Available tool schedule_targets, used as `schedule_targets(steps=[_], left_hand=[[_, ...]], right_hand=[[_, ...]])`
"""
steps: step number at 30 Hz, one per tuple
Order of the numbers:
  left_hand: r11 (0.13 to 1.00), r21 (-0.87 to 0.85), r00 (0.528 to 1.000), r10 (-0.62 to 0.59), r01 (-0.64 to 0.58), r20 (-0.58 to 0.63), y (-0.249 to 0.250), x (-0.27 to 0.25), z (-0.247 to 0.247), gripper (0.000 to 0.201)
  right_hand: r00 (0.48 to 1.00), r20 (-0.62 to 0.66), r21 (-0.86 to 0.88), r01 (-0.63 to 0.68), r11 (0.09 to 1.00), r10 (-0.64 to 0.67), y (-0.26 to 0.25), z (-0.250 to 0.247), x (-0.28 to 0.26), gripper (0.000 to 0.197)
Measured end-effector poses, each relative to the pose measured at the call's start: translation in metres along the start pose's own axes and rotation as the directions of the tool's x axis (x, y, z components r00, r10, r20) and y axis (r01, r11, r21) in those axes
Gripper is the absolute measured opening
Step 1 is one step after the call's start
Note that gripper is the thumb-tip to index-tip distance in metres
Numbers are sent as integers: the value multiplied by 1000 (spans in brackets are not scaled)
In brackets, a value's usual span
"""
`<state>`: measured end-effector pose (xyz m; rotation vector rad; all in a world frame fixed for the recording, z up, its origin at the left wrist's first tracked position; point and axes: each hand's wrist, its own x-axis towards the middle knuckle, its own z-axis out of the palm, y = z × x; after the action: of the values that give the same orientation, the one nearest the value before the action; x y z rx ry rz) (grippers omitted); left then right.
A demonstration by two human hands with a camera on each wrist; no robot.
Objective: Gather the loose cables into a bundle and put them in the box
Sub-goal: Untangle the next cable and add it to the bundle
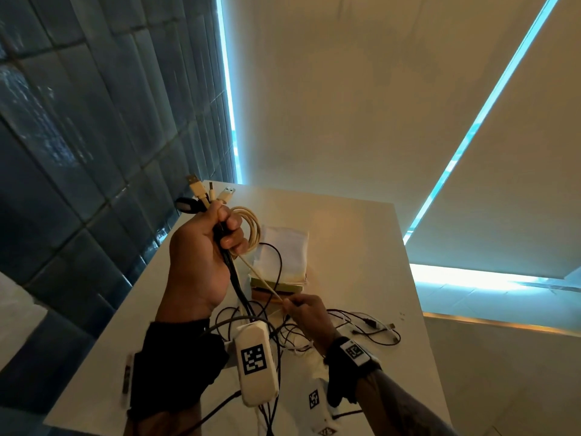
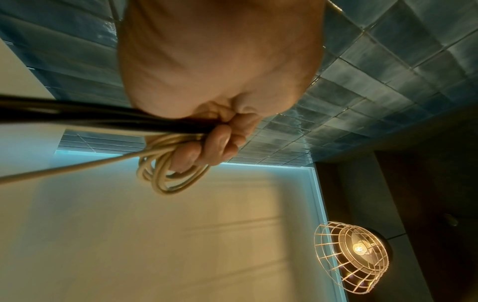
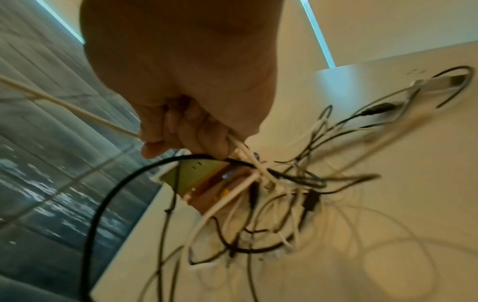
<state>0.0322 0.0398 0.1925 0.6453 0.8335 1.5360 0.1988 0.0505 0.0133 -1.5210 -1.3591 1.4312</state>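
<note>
My left hand (image 1: 213, 234) is raised above the white table (image 1: 361, 247) and grips a bundle of black and white cables (image 1: 234, 278). Several USB plugs (image 1: 206, 191) stick out above the fist. A cream cable is wound in loops (image 1: 248, 229) around its fingers (image 2: 204, 151). That cream cable (image 1: 261, 276) runs taut down to my right hand (image 1: 301, 306), which pinches it (image 3: 77, 111) low over the table. More loose cables (image 1: 367, 330) lie tangled on the table under and beside my right hand (image 3: 181, 130). The box (image 1: 283, 262) stands behind the hands, white with a brown and green base (image 3: 207, 181).
A dark tiled wall (image 1: 78, 136) runs along the table's left edge. The table ends just past the box and at the right, by a light strip (image 1: 471, 278). A wire-cage lamp (image 2: 354, 259) shows in the left wrist view.
</note>
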Motion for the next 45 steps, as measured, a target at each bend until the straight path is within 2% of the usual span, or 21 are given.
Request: schedule_targets(steps=[2, 4, 6, 8, 11, 13, 17, 20, 24, 27, 29, 31, 33, 35, 41, 45], left_hand=[[999, 33, 1000, -11, 12, -14, -2, -1, 1, 32], [999, 47, 999, -23, 24, -26, -4, -1, 1, 30], [998, 55, 998, -39, 41, -41, -5, 0, 1, 30], [995, 73, 996, -62, 66, -64, -7, 1, 2, 31], [987, 107, 987, -110, 123, -119, -12, 2, 5, 31], [981, 119, 977, -132, 153, -168, -16, 2, 6, 28], [981, 107, 965, -135, 162, -224, -17, 2, 7, 26], [981, 94, 966, -144, 167, -213, -14, 3, 5, 31], [973, 98, 969, -192, 209, -158, -15, 0, 6, 27], [980, 43, 974, -185, 192, -134, -14, -1, 6, 30], [978, -82, 979, -195, 190, -57, -11, 1, 4, 26], [961, -218, 985, -170, 169, 14, -7, 3, 2, 22], [958, -269, 995, -100, 103, 28, -1, 5, -1, 21], [968, -248, 998, -28, 39, 51, 6, 6, -5, 23], [982, -188, 998, 9, 3, 65, 5, 3, -8, 27], [987, -152, 998, 52, -46, 32, 9, 2, -11, 29]], right_hand=[[998, -40, -57, -52, 997, 50, 8, 0, 5, 26], [992, -119, -21, -50, 999, 47, -1, -2, 8, 19], [979, -202, 107, -4, 994, 26, -24, -3, 10, 15], [971, -231, 203, 111, 973, -62, -55, -8, 8, 15], [944, -224, 317, 305, 898, -242, -104, -13, -5, 16], [908, -210, 360, 416, 835, -362, -129, -13, -17, 15], [824, -136, 347, 560, 752, -551, -150, -8, -39, 14], [796, -109, 312, 597, 739, -596, -145, -4, -46, 13], [783, -176, 273, 621, 735, -597, -140, -5, -43, 15], [803, -49, 284, 581, 763, -594, -141, -8, -44, 13], [824, 72, 250, 531, 810, -563, -134, -7, -45, 12], [870, 131, 223, 442, 869, -476, -118, -6, -43, 12], [927, 140, 297, 297, 908, -349, -99, -7, -38, 12], [960, 118, 312, 205, 928, -252, -82, -12, -35, 14], [978, 122, 186, 148, 971, -172, -61, -13, -25, 21], [995, 45, 49, 92, 995, -94, -30, -15, -9, 25]])
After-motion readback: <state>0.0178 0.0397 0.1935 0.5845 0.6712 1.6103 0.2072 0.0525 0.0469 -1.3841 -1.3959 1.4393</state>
